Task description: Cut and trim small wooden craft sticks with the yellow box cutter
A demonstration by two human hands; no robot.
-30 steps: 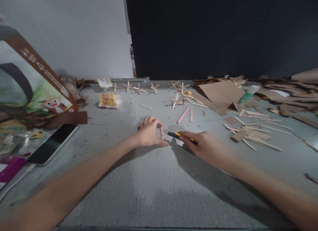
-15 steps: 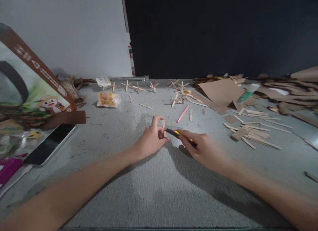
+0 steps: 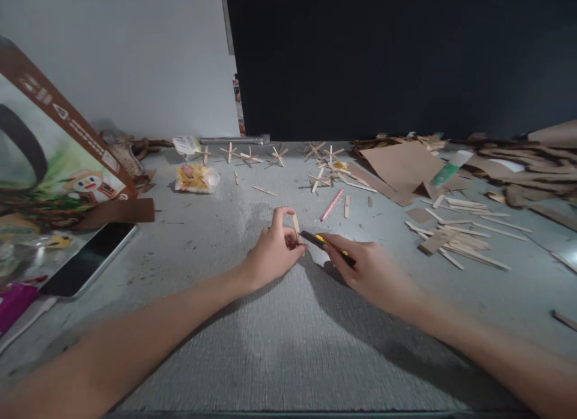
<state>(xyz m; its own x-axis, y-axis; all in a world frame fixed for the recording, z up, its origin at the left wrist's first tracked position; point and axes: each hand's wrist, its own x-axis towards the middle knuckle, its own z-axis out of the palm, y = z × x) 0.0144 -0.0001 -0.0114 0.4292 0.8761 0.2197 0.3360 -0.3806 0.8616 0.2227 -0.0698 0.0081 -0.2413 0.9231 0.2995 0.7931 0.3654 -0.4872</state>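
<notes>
Between the thumb and fingers of my left hand (image 3: 274,250) a short flat wooden stick (image 3: 296,225) is held upright by its ends. My right hand (image 3: 360,259) grips a black and yellow utility knife (image 3: 322,241), its tip pointing left at the stick's face. The tip appears to touch the stick near its middle; how deep it goes cannot be made out. Beyond the hands lie a pink patterned pencil (image 3: 332,204) and another short wooden piece (image 3: 347,207) with a small dark mark.
Several star-shaped stick assemblies (image 3: 250,157) stand along the back. Loose wooden sticks (image 3: 469,246), cardboard (image 3: 401,166) and a glue stick (image 3: 451,168) lie to the right. A phone (image 3: 90,259), a printed bag (image 3: 67,130) and a yellow packet (image 3: 196,178) are on the left.
The wooden stick in my left hand has tilted slightly to the left at its top. The knife stays against it with little movement; the view has shifted slightly.
</notes>
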